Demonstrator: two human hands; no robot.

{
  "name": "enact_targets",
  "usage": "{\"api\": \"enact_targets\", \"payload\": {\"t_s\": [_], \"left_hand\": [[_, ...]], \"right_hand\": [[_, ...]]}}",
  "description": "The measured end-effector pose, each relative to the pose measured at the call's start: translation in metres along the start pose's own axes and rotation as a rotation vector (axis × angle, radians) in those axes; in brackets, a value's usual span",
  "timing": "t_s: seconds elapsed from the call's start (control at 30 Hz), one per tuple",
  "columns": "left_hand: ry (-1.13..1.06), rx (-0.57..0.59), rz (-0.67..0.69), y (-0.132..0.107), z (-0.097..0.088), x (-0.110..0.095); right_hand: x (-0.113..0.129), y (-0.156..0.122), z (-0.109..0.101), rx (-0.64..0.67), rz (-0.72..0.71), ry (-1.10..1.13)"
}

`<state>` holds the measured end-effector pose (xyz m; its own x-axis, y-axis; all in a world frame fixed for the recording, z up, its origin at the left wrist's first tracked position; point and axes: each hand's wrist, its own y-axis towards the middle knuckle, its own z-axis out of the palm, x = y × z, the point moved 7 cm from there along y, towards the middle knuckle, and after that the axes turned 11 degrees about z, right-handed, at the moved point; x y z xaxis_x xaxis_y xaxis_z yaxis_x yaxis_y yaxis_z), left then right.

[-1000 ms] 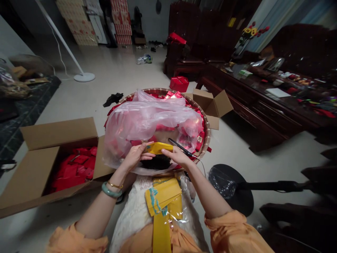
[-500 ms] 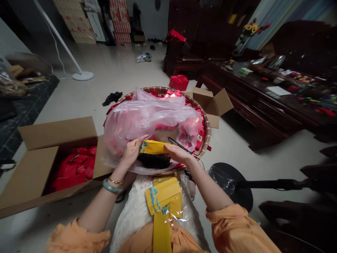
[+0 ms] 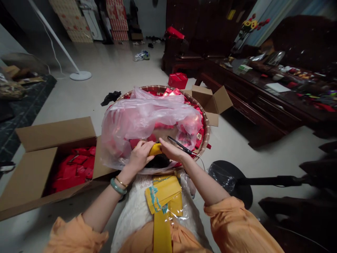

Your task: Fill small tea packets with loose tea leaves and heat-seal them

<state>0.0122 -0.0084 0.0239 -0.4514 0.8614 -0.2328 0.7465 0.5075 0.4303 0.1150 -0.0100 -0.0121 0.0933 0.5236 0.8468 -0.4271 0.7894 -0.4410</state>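
Between my two hands is a small yellow packet (image 3: 155, 149), its ends covered by my fingers. My left hand (image 3: 141, 155) curls around its left end. My right hand (image 3: 171, 150) presses on the right end with its fingers fairly straight. Just below the packet lies a dark heap (image 3: 161, 161) of something I cannot make out, on the pink plastic bag (image 3: 147, 112) in the round woven basket (image 3: 207, 135). A slim black thing with a white cable (image 3: 180, 144) lies beside my right hand. More yellow packets (image 3: 165, 193) rest on my lap.
To the left stands an open cardboard box (image 3: 55, 126) with red packets (image 3: 75, 168). Another open box (image 3: 210, 102) sits behind the basket, near a red box (image 3: 178, 80). On the right are a black round base with a pole (image 3: 229, 182) and a dark wooden table (image 3: 252, 95).
My hands have come closer together on the yellow packet, which was stretched lengthwise between them. My left hand has moved right and now covers more of it.
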Motion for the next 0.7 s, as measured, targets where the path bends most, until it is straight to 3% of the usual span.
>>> {"api": "enact_targets", "payload": {"t_s": [0.13, 0.27, 0.37, 0.43, 0.5, 0.6, 0.7], "left_hand": [[-0.075, -0.043, -0.084, -0.005, 0.000, 0.009], [-0.102, -0.092, -0.132, -0.004, -0.006, 0.012], [-0.115, -0.138, -0.176, -0.005, -0.014, 0.021], [-0.119, -0.163, -0.200, -0.007, -0.018, 0.027], [-0.127, -0.173, -0.209, -0.008, -0.019, 0.030], [-0.142, -0.175, -0.227, -0.009, -0.018, 0.032], [-0.161, -0.168, -0.254, -0.009, -0.018, 0.031]], "right_hand": [[0.006, -0.004, 0.003, 0.045, 0.043, 0.046], [0.013, -0.012, -0.004, -0.022, 0.049, 0.042], [0.023, -0.023, -0.018, -0.103, -0.038, -0.043], [0.021, -0.027, -0.035, -0.249, -0.067, -0.239], [0.009, -0.025, -0.043, -0.313, -0.043, -0.568], [-0.019, -0.013, -0.038, -0.221, 0.014, -1.019], [-0.036, -0.003, -0.033, -0.193, 0.080, -1.220]]}}
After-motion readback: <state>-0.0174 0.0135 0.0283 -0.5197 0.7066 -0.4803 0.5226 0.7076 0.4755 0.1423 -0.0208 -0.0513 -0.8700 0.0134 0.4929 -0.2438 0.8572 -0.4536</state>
